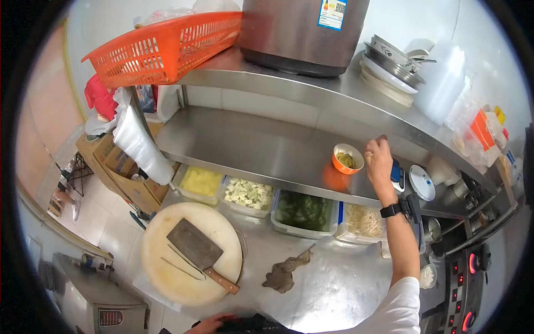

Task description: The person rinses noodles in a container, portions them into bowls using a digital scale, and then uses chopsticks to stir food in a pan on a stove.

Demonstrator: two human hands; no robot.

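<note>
Orange bowl [347, 158]: on the steel shelf [250, 147], just left of the right hand, holding yellow-green shreds.
Right hand [379, 161]: fingers curled together beside the bowl's rim; whether they pinch anything cannot be told.
Left hand [213, 323]: far below, mostly hidden; its spread cannot be told.

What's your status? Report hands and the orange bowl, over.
Right hand up at shelf, fingers curled beside orange bowl. Left hand low, at frame edge. Nothing between hand and bowl.
</note>
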